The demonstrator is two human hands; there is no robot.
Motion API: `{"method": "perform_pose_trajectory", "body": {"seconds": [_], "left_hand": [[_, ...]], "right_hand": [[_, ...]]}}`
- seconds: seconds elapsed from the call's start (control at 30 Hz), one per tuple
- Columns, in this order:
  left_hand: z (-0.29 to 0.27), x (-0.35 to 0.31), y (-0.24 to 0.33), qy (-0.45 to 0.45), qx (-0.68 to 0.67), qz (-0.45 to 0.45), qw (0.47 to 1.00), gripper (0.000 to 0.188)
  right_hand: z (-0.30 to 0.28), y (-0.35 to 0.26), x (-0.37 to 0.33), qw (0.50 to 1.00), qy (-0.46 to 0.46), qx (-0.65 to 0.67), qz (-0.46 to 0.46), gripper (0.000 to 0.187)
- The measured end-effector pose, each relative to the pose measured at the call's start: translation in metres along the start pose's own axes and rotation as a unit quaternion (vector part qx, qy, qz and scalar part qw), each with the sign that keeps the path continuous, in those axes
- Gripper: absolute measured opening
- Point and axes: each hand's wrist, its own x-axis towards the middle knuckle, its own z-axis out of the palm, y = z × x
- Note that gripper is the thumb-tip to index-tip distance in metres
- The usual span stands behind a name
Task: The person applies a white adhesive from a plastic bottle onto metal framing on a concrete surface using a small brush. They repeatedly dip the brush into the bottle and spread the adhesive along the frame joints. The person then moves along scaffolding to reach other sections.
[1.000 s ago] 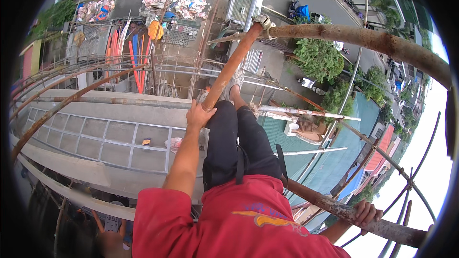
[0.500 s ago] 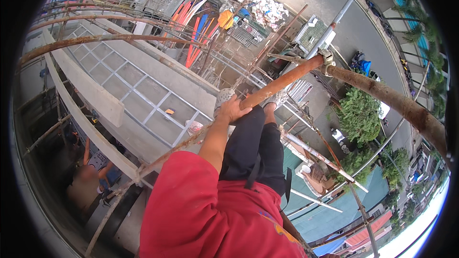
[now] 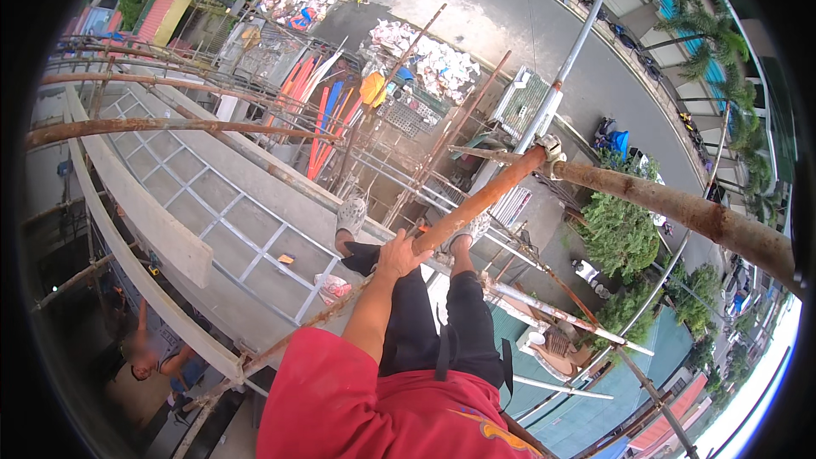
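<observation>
My left hand (image 3: 398, 255) is closed round the near end of a rusty orange-brown scaffold pipe (image 3: 484, 202), in front of my thighs. The pipe runs away to the upper right, where a metal clamp (image 3: 552, 155) joins it to a thicker rusty pipe (image 3: 680, 204) reaching toward the right edge. My left foot, in a pale perforated shoe (image 3: 350, 215), rests by the concrete ledge. The right shoe (image 3: 476, 228) is partly hidden behind the pipe. My right hand is out of sight.
Left lies a metal-framed grid (image 3: 225, 218) on concrete, with a curved concrete edge (image 3: 161, 191) beside it. Scaffold poles (image 3: 204, 126) cross the left side. Another person (image 3: 161, 353) is below at lower left. Far below are a street (image 3: 510, 13), white sacks (image 3: 425, 59) and a tree (image 3: 620, 221).
My left foot has shifted left and my legs are further apart. The view has tilted, bringing a truck and more street in at the top. My left hand stays on the pipe.
</observation>
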Motion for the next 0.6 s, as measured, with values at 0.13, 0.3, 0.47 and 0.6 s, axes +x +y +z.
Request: {"method": "perform_pose_trajectory", "body": {"seconds": [0.13,0.3,0.47,0.6], "left_hand": [[-0.005,-0.006,0.006,0.040,-0.014,0.019,0.999,0.048],[-0.032,0.010,0.067,-0.018,-0.434,0.111,0.894,0.007],[-0.091,-0.007,0.184,-0.406,-0.702,0.005,0.584,0.015],[-0.070,0.020,0.186,-0.400,-0.733,0.029,0.550,0.019]], "right_hand": [[-0.014,-0.021,-0.016,0.993,-0.089,-0.081,-0.014,0.033],[0.000,-0.117,0.048,0.926,-0.080,0.322,-0.180,0.035],[0.058,-0.192,0.256,0.868,-0.183,0.403,-0.225,0.062],[0.064,-0.219,0.288,0.748,-0.312,0.531,-0.246,0.068]]}}
